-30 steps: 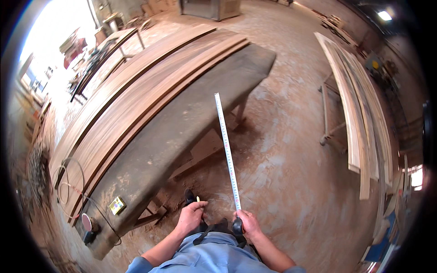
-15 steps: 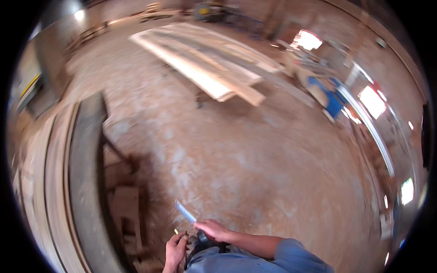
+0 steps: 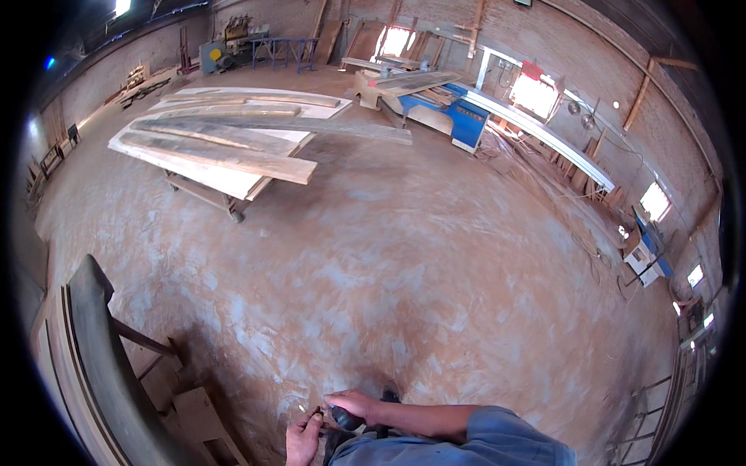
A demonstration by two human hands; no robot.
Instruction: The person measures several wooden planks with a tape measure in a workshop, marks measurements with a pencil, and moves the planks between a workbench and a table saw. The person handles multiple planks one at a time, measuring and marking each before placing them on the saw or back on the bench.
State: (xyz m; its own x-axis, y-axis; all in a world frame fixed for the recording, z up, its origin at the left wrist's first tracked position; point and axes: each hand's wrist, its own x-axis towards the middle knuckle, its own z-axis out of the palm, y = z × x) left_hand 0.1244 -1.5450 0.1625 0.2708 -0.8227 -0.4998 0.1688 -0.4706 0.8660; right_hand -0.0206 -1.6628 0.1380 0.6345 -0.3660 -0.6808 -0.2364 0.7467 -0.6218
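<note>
My left hand (image 3: 302,439) is closed at the bottom of the head view, its thumb and fingers pinched together. A small pale tip (image 3: 302,408) shows just above its fingers; what it belongs to is too small to tell. Close beside it, my right hand (image 3: 353,403) reaches in from the right, its fingers curled closed. What it holds, if anything, is hidden. A rounded black thing (image 3: 346,419) shows right beneath my right hand; I cannot tell whether it is held or is a shoe below.
Long boards (image 3: 225,155) lie on a low stand at the upper left. A blue and white woodworking machine (image 3: 466,124) stands beyond, with a long white rail (image 3: 544,140). At the lower left is a dark-edged bench (image 3: 105,342). Dusty floor (image 3: 404,264) lies between.
My view has swung to the right, so the board stack and the bench sit further left. The bluish-white strip that stuck out of my right hand is no longer visible. Both hands remain close together.
</note>
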